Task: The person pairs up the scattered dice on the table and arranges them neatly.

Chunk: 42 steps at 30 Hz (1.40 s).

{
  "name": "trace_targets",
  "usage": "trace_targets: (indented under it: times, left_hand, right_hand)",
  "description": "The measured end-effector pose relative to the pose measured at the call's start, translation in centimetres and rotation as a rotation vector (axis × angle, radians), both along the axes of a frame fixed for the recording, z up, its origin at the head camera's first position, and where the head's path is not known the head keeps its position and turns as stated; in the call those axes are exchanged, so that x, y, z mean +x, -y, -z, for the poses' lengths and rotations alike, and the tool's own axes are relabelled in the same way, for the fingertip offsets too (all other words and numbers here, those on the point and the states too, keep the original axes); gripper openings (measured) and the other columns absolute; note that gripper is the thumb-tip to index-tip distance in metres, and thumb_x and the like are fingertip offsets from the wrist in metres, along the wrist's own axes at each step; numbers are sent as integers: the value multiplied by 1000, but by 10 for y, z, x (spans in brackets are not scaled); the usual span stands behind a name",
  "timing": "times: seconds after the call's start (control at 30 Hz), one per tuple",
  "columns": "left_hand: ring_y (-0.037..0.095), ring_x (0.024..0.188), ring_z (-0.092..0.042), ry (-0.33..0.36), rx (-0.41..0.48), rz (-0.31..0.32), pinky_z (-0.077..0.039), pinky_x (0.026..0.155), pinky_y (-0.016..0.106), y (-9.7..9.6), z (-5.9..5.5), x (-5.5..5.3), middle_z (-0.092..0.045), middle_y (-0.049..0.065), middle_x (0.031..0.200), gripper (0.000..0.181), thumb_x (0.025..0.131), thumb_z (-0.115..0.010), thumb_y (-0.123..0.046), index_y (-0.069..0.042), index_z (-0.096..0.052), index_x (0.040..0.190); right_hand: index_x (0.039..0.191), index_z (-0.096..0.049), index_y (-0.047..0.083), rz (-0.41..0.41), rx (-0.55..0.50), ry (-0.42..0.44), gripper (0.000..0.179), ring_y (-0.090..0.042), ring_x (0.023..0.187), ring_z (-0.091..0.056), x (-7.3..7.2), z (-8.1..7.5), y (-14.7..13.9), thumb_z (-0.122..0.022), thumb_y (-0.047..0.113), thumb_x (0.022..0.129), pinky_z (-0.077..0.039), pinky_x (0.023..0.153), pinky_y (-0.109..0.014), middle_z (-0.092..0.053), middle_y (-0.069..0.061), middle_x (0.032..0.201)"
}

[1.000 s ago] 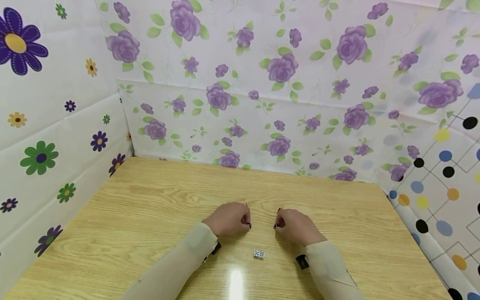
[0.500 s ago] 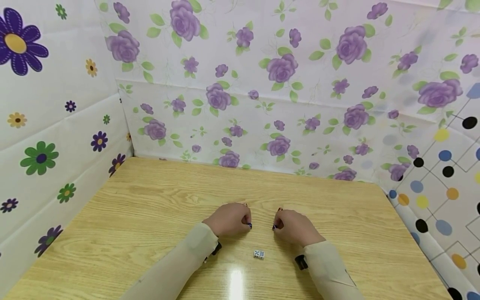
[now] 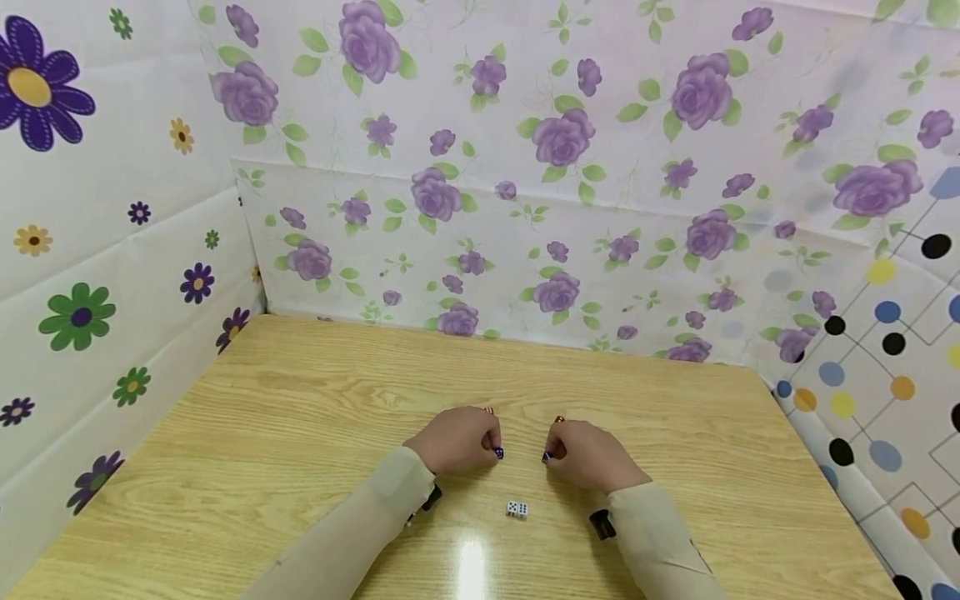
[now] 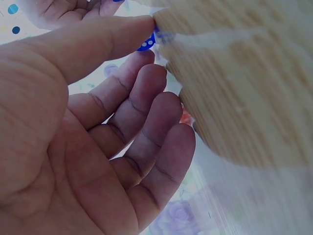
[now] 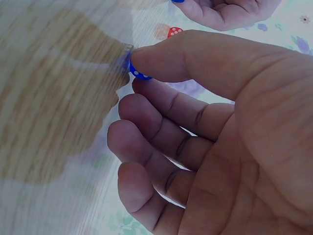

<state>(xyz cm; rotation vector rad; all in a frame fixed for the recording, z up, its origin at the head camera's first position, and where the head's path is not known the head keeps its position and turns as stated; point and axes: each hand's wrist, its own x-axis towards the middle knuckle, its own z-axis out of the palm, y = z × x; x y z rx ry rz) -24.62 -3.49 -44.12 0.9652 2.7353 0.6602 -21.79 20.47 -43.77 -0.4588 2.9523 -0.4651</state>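
Observation:
My left hand [image 3: 457, 440] pinches a blue die [image 4: 146, 44] with white dots between thumb and index finger, down at the tabletop. Facing it, my right hand [image 3: 592, 454] holds a second blue die [image 5: 140, 72] the same way. A gap of bare wood separates the two dice. Just beyond the left hand's knuckles sits a red die [image 3: 489, 410], partly hidden in the head view. Another red die [image 3: 559, 419] peeks out behind the right hand. Two white dice [image 3: 517, 509] with dark dots lie side by side, nearer the body, between the forearms.
The wood-grain table [image 3: 337, 375] extends around both hands. Floral cloth [image 3: 465, 208] hangs along its back edge, and more patterned cloth borders the left and right sides. Dark straps [image 3: 602, 525] with cameras sit at the wrists.
My right hand has shifted very slightly left with its blue die, showing more of the red die behind it. The left hand stays almost in place; the white dice have not moved.

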Motion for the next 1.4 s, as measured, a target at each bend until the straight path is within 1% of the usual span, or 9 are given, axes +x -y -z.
trace_targets:
  times: [0.27, 0.63, 0.93, 1.1, 1.2, 1.4]
  left_hand:
    - [5, 72, -56, -1, 6, -6, -50, 73, 28, 0, -2, 0, -64, -11, 81, 4, 90, -78, -14, -15, -74, 90]
    - [4, 69, -54, -11, 1, 14, -49, 71, 27, -2, 0, -1, -62, -12, 78, 8, 92, -78, -17, -18, -73, 86]
    - [5, 70, -54, -26, -1, 32, -49, 71, 27, -3, -1, 1, -62, -12, 80, 7, 92, -78, -18, -17, -73, 87]
    - [5, 72, -54, -28, -11, 31, -49, 72, 27, -5, -1, 3, -62, -12, 82, 6, 93, -78, -19, -17, -74, 90]
    - [5, 72, -55, -19, -10, 25, -49, 72, 27, -5, -1, 3, -62, -13, 82, 6, 93, -78, -20, -18, -74, 90]
    - [4, 72, -57, -4, 8, 9, -51, 73, 28, -3, -2, 3, -64, -12, 82, 4, 92, -78, -18, -17, -75, 89]
  right_hand:
    - [84, -68, 19, -17, -2, -21, 15, -10, 71, -53, -1, 1, 1, -81, 14, 88, -48, 70, -37, -61, 9, 79]
    - [83, -67, 19, -41, -6, -30, 16, -9, 70, -52, 0, 3, 5, -82, 14, 88, -48, 70, -36, -60, 11, 78]
    - [88, -70, 17, -95, -35, -22, 11, -8, 72, -55, 0, 4, 7, -79, 10, 90, -50, 72, -36, -64, 8, 83]
    - [88, -70, 16, -97, -39, -21, 11, -9, 72, -54, 1, 4, 7, -79, 10, 89, -50, 72, -36, -64, 8, 83]
    - [89, -70, 16, -100, -38, -14, 11, -9, 72, -53, 1, 3, 5, -80, 11, 89, -49, 71, -36, -63, 8, 82]
    - [89, -71, 19, -74, -34, 4, 10, -8, 74, -55, -1, 0, 1, -81, 17, 90, -50, 73, -35, -63, 10, 83]
